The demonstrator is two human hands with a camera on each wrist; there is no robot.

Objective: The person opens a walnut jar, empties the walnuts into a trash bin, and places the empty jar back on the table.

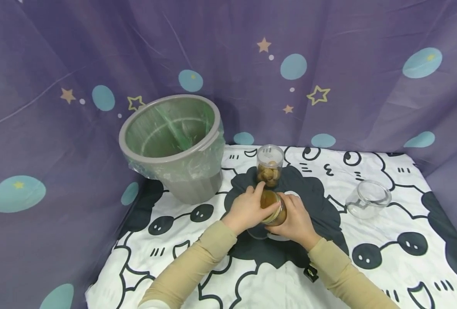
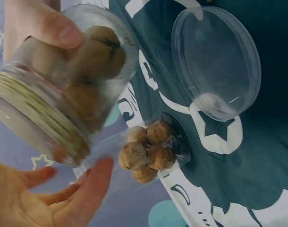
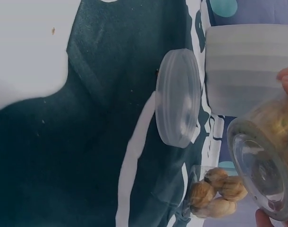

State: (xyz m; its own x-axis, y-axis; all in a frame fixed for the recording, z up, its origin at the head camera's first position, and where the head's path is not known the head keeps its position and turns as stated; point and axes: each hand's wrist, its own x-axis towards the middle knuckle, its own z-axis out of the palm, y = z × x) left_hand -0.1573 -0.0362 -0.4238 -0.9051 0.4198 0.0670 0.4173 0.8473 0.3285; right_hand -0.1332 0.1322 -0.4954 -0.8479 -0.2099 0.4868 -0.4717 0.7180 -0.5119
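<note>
Head view: both hands meet at table centre on a glass jar (image 1: 273, 209) of walnuts, tilted, held above the cloth. Left hand (image 1: 248, 209) wraps the near side, fingers curled over the jar; right hand (image 1: 296, 219) cups it from the other side, also a holding grip. Just behind the jar stands a clear plastic tub (image 1: 269, 165), upright, open top, walnuts in the bottom. Grey plastic bin (image 1: 174, 146) with a thin translucent liner sits back left. An empty glass jar (image 1: 368, 198) lies tipped on its side, well apart on the right. Tablecloth (image 1: 386, 257) is white with black cartoon sheep; purple star-print curtain behind.

Left wrist view adds what the head view hides: the jar (image 2: 68, 90) has a metal threaded band at its mouth, thumb (image 2: 54, 29) pressing the glass wall, and the right hand's palm (image 2: 49, 203) open just beside the mouth. It also shows a round clear plastic lid (image 2: 215, 61) lying flat on the dark patch of cloth, and the tub's walnuts (image 2: 146, 151), wrinkled and tan.

Right wrist view: thick rounded glass base of the jar (image 3: 262, 170) up close, the lid (image 3: 178, 97) edge-on, walnuts (image 3: 217, 191) beyond, ribbed bin wall (image 3: 248, 66) at top. Fingertips barely in frame, so grip can't be read from here.
</note>
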